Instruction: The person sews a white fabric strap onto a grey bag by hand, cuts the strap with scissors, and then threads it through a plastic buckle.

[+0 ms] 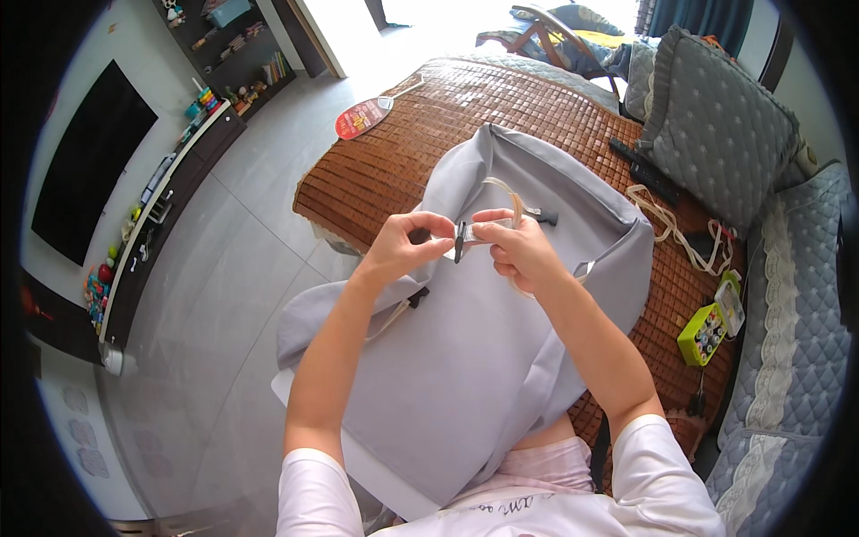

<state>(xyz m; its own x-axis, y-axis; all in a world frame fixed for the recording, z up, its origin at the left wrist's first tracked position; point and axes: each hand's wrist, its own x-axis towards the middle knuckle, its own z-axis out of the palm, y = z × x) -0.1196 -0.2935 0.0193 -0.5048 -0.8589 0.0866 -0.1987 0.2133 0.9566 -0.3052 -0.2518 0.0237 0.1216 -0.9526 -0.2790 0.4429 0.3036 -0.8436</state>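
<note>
A light grey fabric cover lies spread over my lap and the seat, its far edge folded up. Above it, my left hand pinches thumb and finger at the side of a small black clip. Across from it, my right hand is closed on a pale strap that meets the clip. A cream elastic band loops up past the right fingers. Two more black clips lie on the fabric, one black clip beyond my right hand and another black clip below my left wrist.
Brown woven mat covers the seat. On it lie a fly swatter, a black remote, a white cord and an open green sewing box. Grey cushion leans at the right. Tiled floor is at left.
</note>
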